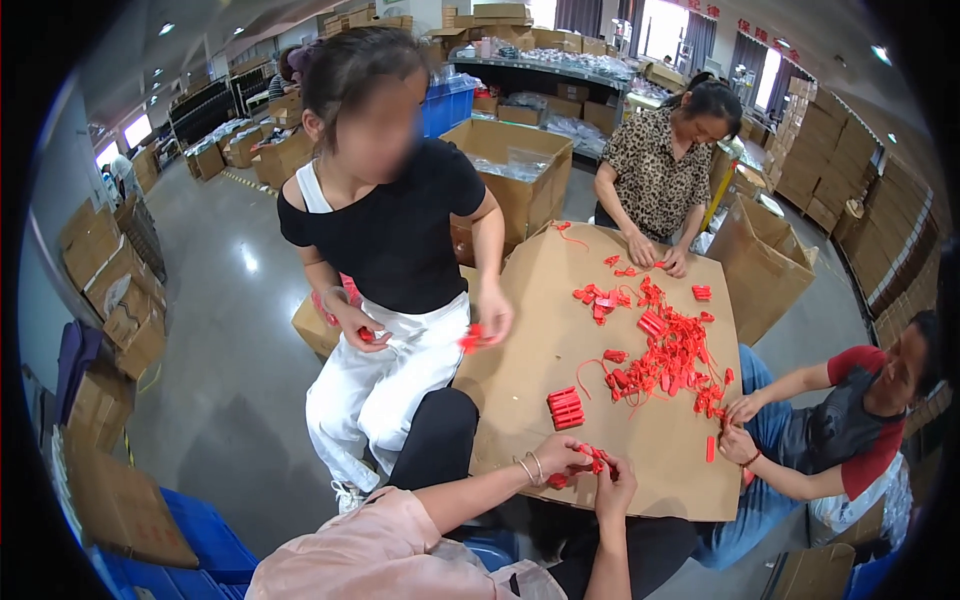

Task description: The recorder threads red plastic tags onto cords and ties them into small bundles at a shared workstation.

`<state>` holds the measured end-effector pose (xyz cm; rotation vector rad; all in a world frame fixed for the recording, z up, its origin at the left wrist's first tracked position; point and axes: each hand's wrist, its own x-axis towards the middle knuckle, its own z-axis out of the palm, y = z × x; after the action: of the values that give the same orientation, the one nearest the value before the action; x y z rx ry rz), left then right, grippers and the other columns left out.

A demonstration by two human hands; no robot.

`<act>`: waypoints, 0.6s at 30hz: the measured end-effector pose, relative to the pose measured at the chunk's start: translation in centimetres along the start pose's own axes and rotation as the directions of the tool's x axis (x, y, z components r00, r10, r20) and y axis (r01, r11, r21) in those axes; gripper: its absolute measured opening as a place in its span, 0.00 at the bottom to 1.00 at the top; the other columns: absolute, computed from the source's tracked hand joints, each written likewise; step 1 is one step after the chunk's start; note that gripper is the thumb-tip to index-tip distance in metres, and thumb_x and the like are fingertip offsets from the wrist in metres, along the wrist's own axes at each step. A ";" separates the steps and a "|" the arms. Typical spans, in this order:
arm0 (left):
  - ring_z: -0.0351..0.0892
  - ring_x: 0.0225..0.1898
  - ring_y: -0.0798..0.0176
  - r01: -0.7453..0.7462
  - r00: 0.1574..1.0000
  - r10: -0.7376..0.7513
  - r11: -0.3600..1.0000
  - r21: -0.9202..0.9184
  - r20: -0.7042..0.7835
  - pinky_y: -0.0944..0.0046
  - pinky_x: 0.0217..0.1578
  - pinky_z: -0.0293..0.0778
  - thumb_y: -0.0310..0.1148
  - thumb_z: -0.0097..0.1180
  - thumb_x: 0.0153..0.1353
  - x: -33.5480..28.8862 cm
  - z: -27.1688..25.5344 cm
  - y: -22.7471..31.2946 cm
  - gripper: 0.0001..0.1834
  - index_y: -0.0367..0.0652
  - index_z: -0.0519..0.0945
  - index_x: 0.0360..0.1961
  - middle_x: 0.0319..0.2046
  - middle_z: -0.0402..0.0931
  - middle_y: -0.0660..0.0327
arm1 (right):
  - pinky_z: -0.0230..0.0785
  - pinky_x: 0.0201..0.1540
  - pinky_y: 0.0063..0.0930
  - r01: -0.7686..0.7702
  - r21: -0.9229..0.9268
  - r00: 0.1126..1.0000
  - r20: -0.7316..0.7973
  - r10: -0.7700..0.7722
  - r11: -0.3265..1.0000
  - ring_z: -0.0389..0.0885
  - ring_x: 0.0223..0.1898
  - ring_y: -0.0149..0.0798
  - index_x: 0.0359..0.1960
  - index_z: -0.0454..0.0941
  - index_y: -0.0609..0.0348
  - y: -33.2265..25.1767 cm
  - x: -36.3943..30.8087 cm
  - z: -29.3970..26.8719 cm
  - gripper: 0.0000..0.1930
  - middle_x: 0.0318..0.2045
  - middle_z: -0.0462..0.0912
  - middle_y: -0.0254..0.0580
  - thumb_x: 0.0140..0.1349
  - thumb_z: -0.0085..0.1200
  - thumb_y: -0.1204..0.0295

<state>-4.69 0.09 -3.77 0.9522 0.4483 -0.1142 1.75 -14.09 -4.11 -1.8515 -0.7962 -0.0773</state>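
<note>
At the near edge of the cardboard-topped table, my left hand and my right hand are close together. Both have their fingers closed on a small red corded piece; its exact kind is too small to make out. Another bit of red shows below my left fingers. Just beyond my hands lies a neat row of red sticks. Farther off to the right spreads a tangled heap of red pieces with cords.
A person in black sits at the left, holding red pieces. Across the table, a person in a leopard-print shirt handles more, as does one in red and grey sleeves at the right. Open cardboard boxes stand around the table.
</note>
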 end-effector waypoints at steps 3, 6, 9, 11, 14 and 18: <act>0.76 0.25 0.70 -0.208 0.972 0.225 0.960 0.188 -0.071 0.73 0.26 0.71 0.24 0.55 0.51 1.7 0.0 -1.4 0.05 0.37 0.73 0.29 0.24 0.76 0.60 | 0.64 0.28 0.16 -0.404 0.400 0.914 0.159 0.372 0.822 0.73 0.23 0.26 0.34 0.75 0.68 1.7 -0.2 0.3 0.08 0.23 0.77 0.37 0.60 0.45 0.75; 0.75 0.27 0.69 -0.383 0.893 0.441 0.847 0.368 -0.085 0.71 0.29 0.72 0.24 0.55 0.50 2.3 -0.2 -2.5 0.06 0.35 0.73 0.29 0.25 0.75 0.61 | 0.66 0.27 0.17 -0.520 0.706 0.829 0.281 0.483 0.481 0.74 0.23 0.27 0.36 0.75 0.67 -0.7 0.3 0.1 0.09 0.24 0.77 0.37 0.60 0.45 0.74; 0.75 0.28 0.69 -0.395 0.859 0.509 0.736 0.550 -0.063 0.71 0.32 0.72 0.26 0.56 0.50 1.8 0.0 -2.3 0.07 0.36 0.73 0.30 0.26 0.75 0.61 | 0.65 0.26 0.16 -0.478 0.608 0.868 0.217 0.446 0.634 0.73 0.23 0.25 0.35 0.76 0.66 0.3 0.0 0.2 0.08 0.24 0.77 0.36 0.58 0.49 0.75; 0.75 0.28 0.70 -0.310 0.871 0.474 0.734 0.604 -0.129 0.71 0.32 0.72 0.29 0.57 0.50 0.6 0.8 -0.8 0.09 0.37 0.74 0.31 0.26 0.75 0.60 | 0.65 0.26 0.16 -0.412 0.499 0.908 0.154 0.390 0.762 0.73 0.23 0.25 0.35 0.76 0.66 0.6 0.1 -0.1 0.08 0.24 0.77 0.36 0.57 0.50 0.75; 0.74 0.27 0.71 -0.360 0.804 0.579 0.654 0.665 -0.134 0.71 0.31 0.72 0.33 0.58 0.51 -0.1 1.1 0.6 0.11 0.37 0.75 0.33 0.26 0.75 0.60 | 0.65 0.26 0.15 -0.433 0.477 0.897 0.141 0.420 0.765 0.72 0.22 0.25 0.33 0.76 0.67 0.6 0.3 -0.4 0.07 0.24 0.77 0.36 0.56 0.51 0.76; 0.74 0.24 0.72 -0.411 0.905 0.370 0.640 0.649 0.208 0.72 0.27 0.71 0.36 0.58 0.51 -0.8 0.5 2.5 0.13 0.36 0.76 0.33 0.22 0.74 0.62 | 0.66 0.26 0.16 -0.422 0.488 0.906 0.235 0.351 0.764 0.73 0.22 0.25 0.36 0.75 0.67 0.6 0.4 -0.2 0.08 0.25 0.77 0.37 0.56 0.51 0.77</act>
<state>-4.52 1.04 -1.34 1.7635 0.1183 0.1054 2.49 -14.18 -4.33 -1.4539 -0.4372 0.4944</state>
